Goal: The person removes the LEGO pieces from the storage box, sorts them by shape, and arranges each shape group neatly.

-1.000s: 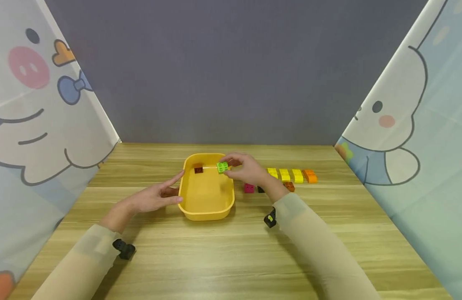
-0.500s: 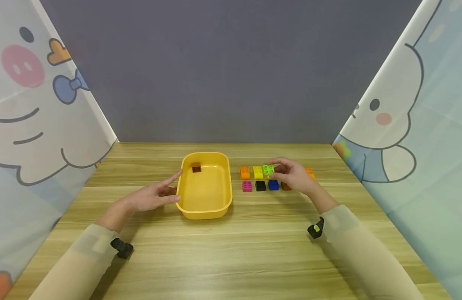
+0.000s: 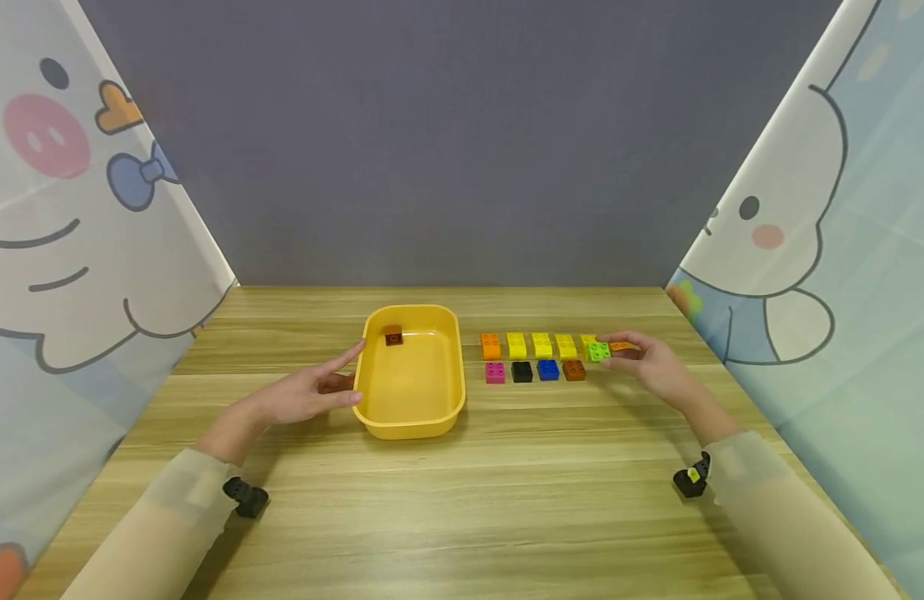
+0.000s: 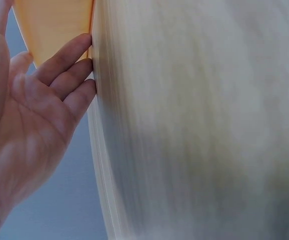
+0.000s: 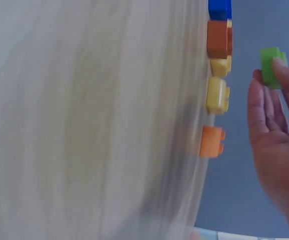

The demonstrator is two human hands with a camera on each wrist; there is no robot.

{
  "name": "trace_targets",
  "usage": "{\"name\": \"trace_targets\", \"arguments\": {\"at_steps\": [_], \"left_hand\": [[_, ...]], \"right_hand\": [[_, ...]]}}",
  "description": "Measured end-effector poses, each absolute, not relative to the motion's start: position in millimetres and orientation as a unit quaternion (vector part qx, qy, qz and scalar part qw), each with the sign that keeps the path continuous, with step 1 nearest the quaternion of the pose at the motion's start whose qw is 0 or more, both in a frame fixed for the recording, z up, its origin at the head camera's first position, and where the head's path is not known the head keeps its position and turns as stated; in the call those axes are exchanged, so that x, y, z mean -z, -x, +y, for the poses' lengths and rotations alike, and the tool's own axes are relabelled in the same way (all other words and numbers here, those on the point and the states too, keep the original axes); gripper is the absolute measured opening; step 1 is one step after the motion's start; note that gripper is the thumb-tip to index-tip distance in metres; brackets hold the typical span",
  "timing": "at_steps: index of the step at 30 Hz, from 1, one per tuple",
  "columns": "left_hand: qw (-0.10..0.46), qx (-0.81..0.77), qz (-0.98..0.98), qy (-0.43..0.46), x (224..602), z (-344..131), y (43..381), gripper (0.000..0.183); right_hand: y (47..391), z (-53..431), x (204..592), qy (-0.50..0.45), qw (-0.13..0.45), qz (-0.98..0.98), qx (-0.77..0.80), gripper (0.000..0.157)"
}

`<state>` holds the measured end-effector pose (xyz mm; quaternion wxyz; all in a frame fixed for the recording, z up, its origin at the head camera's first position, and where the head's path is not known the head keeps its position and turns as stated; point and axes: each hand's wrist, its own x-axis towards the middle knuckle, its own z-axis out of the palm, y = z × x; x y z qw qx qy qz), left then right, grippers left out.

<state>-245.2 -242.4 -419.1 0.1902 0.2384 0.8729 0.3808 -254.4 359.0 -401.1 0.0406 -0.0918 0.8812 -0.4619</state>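
My right hand [image 3: 656, 367] pinches a light green toy brick [image 3: 599, 352] between thumb and fingers, above the right end of the brick rows. The right wrist view shows that green brick [image 5: 271, 67] held off the table. Behind it, a yellow brick [image 3: 586, 340] and an orange brick [image 3: 619, 346] are partly covered. My left hand [image 3: 304, 393] has its fingers extended against the left side of a yellow plastic tray [image 3: 411, 430]. In the left wrist view, the fingertips [image 4: 84, 40] touch the tray's wall. One dark brown brick [image 3: 393, 336] lies in the tray's far left corner.
Right of the tray, the back row has an orange brick [image 3: 491, 346] and several yellow bricks [image 3: 541, 345]. The front row holds pink [image 3: 495, 372], black [image 3: 521, 372], blue [image 3: 547, 370] and brown [image 3: 574, 370] bricks. Printed curtains flank the wooden table [image 3: 432, 517].
My right hand has carried the green brick rightward from over the tray, past the yellow bricks, to the row's right end. The left hand has stayed at the tray.
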Motion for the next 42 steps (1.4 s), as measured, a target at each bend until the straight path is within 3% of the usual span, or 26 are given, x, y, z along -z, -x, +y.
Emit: {"name": "trace_targets", "arguments": {"at_steps": [12,38,42], "left_hand": [[0.19,-0.381,0.873,-0.238,417.5,-240.6,243.6,0.095],[0.187,-0.372,0.88,-0.228,416.9,-242.5,243.8,0.094],[0.187,-0.37,0.882,-0.226,417.2,-243.0,244.1,0.094]], "right_hand": [[252.2,370.9,408.3,0.082,0.106,0.925,0.357,0.052],[254.6,368.6,411.4,0.068,0.109,0.922,0.365,0.058],[250.7,369.0,404.4,0.074,0.089,0.923,0.366,0.054]]}}
